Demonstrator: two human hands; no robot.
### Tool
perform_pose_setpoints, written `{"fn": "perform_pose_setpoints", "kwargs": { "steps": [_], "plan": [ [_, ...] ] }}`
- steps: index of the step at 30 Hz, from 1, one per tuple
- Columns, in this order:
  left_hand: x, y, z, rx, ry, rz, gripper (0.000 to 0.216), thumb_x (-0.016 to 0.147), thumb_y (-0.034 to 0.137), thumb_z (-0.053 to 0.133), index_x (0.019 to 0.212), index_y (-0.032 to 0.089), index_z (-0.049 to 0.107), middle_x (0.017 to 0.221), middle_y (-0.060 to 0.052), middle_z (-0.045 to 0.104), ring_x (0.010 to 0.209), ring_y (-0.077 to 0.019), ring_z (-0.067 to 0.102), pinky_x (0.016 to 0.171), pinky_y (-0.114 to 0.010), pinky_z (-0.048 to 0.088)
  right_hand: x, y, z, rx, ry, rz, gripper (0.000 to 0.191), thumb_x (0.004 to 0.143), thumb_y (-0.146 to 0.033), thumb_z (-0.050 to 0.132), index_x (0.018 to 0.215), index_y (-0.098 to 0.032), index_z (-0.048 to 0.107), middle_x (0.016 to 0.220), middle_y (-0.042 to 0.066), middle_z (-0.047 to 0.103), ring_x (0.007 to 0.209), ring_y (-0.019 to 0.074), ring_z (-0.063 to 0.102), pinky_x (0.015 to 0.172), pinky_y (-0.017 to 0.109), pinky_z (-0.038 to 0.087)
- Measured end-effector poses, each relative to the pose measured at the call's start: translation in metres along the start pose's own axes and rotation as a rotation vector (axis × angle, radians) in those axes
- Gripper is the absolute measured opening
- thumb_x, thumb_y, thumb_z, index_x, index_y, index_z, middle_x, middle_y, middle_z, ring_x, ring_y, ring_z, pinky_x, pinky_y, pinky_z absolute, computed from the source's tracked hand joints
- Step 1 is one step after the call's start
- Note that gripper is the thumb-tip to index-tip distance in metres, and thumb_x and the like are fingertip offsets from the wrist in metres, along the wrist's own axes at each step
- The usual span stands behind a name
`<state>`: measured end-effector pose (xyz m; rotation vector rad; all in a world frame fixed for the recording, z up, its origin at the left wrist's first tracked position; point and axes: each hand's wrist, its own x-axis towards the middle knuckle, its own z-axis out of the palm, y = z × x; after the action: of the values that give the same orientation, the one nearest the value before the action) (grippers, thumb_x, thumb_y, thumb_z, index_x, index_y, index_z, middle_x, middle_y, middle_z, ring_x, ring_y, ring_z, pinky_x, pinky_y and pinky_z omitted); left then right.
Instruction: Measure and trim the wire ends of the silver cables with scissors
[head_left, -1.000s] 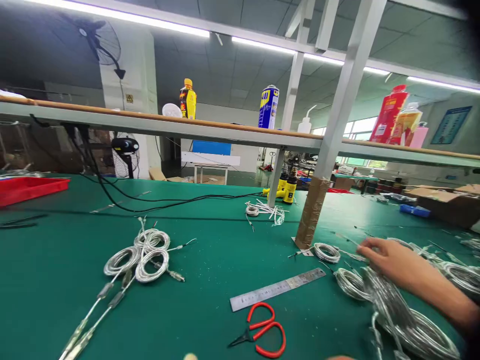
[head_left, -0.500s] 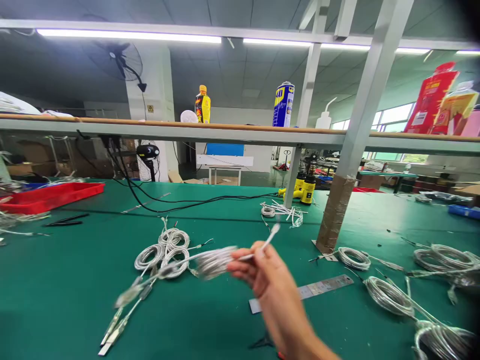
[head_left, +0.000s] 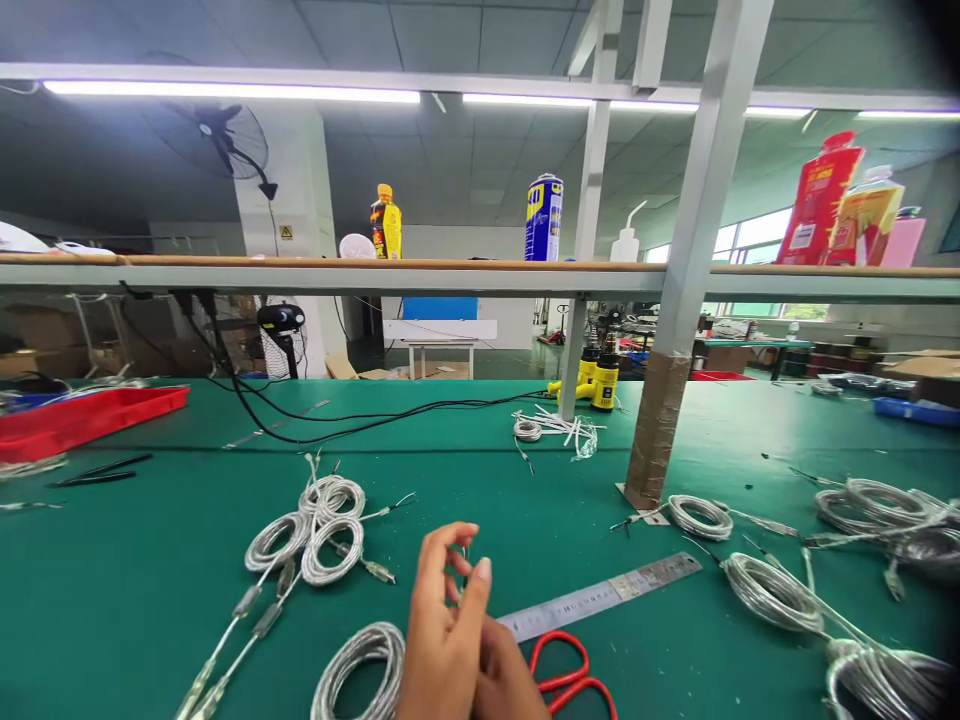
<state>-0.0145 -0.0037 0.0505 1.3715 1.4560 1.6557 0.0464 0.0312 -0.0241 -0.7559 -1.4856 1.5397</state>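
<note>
My left hand (head_left: 441,625) is in the lower middle of the head view, its fingers curled and its thumb raised. A thin cable end (head_left: 464,556) shows between the fingers and thumb. Just left of this hand is a coiled clear-sheathed cable (head_left: 358,668), its right side hidden behind the hand. My right hand (head_left: 508,672) is close behind the left one, mostly covered, so its fingers cannot be made out. Red-handled scissors (head_left: 564,672) and a steel ruler (head_left: 600,598) lie right of the hands.
More coiled USB cables (head_left: 330,530) lie to the left, and several coils (head_left: 776,592) to the right. Yellow heat guns (head_left: 600,382) stand by a post (head_left: 654,440). A red tray (head_left: 90,415) and black tweezers (head_left: 105,470) are at far left. A shelf (head_left: 450,278) spans above.
My right hand has come down and back with the cable coil, which was blurred in motion. My left hand has come into view in front of it. The red scissor handles now show.
</note>
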Motion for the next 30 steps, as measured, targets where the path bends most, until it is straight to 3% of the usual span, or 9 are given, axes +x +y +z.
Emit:
{"fn": "perform_pose_setpoints", "kwargs": {
  "steps": [3, 7, 12, 17, 21, 25, 30],
  "plan": [
    [0.011, -0.018, -0.003, 0.099, 0.056, 0.024, 0.025, 0.076, 0.031, 0.046, 0.099, 0.021, 0.048, 0.102, -0.005, 0.051, 0.078, -0.0176, 0.051, 0.071, -0.029, 0.04, 0.003, -0.01, -0.019, 0.066, 0.077, 0.005, 0.039, 0.063, -0.043, 0.06, 0.092, -0.016, 0.06, 0.076, 0.003, 0.059, 0.053, 0.0122, 0.054, 0.049, 0.023, 0.042],
    [0.013, -0.044, 0.0, 0.198, -0.038, -0.063, 0.026, 0.071, 0.022, 0.044, 0.097, 0.019, 0.048, 0.092, -0.003, 0.051, 0.056, -0.0133, 0.046, 0.057, -0.026, 0.04, 0.01, -0.017, -0.044, 0.186, 0.146, 0.084, 0.038, 0.06, -0.042, 0.066, 0.084, -0.013, 0.062, 0.067, 0.002, 0.06, 0.052, 0.0105, 0.055, 0.051, 0.021, 0.042],
    [0.008, -0.057, 0.006, 0.275, -0.154, -0.117, 0.026, 0.062, 0.013, 0.044, 0.087, 0.018, 0.05, 0.076, 0.002, 0.051, 0.042, -0.0079, 0.037, 0.045, -0.021, 0.032, 0.014, -0.011, -0.058, 0.262, 0.104, 0.111, 0.037, 0.058, -0.042, 0.07, 0.079, -0.012, 0.063, 0.061, 0.001, 0.061, 0.053, 0.0101, 0.055, 0.053, 0.021, 0.042],
    [0.013, -0.058, 0.009, 0.315, -0.296, -0.18, 0.011, 0.067, 0.024, 0.049, 0.07, 0.015, 0.054, 0.062, 0.001, 0.055, 0.037, -0.008, 0.04, 0.036, -0.019, 0.029, 0.013, -0.011, -0.059, 0.244, 0.156, 0.065, 0.033, 0.053, -0.039, 0.073, 0.071, -0.013, 0.064, 0.06, 0.0, 0.06, 0.052, 0.0107, 0.054, 0.053, 0.022, 0.043],
    [0.019, -0.061, 0.01, 0.207, -0.362, -0.247, 0.028, 0.07, 0.04, 0.049, 0.068, 0.013, 0.058, 0.044, 0.004, 0.046, 0.033, -0.0093, 0.042, 0.032, -0.018, 0.032, 0.013, -0.011, -0.063, 0.177, 0.225, 0.072, 0.039, 0.053, -0.041, 0.072, 0.077, -0.012, 0.065, 0.056, -0.001, 0.059, 0.049, 0.0102, 0.052, 0.05, 0.021, 0.04],
    [0.023, -0.074, 0.011, -0.004, -0.379, -0.253, 0.037, 0.065, 0.05, 0.055, 0.067, 0.013, 0.055, 0.042, 0.005, 0.046, 0.03, -0.0065, 0.039, 0.03, -0.016, 0.031, 0.013, -0.008, -0.065, 0.035, 0.285, 0.026, 0.044, 0.056, -0.044, 0.069, 0.085, -0.011, 0.065, 0.051, -0.002, 0.055, 0.043, 0.0089, 0.046, 0.043, 0.019, 0.034],
    [0.026, -0.086, 0.011, -0.145, -0.484, -0.332, 0.042, 0.062, 0.055, 0.057, 0.062, 0.013, 0.054, 0.04, 0.004, 0.05, 0.025, -0.0037, 0.035, 0.026, -0.013, 0.025, 0.013, -0.009, -0.064, -0.012, 0.226, 0.027, 0.035, 0.06, -0.045, 0.065, 0.074, -0.012, 0.067, 0.056, 0.001, 0.058, 0.045, 0.0103, 0.048, 0.045, 0.021, 0.036]
  ]
}}
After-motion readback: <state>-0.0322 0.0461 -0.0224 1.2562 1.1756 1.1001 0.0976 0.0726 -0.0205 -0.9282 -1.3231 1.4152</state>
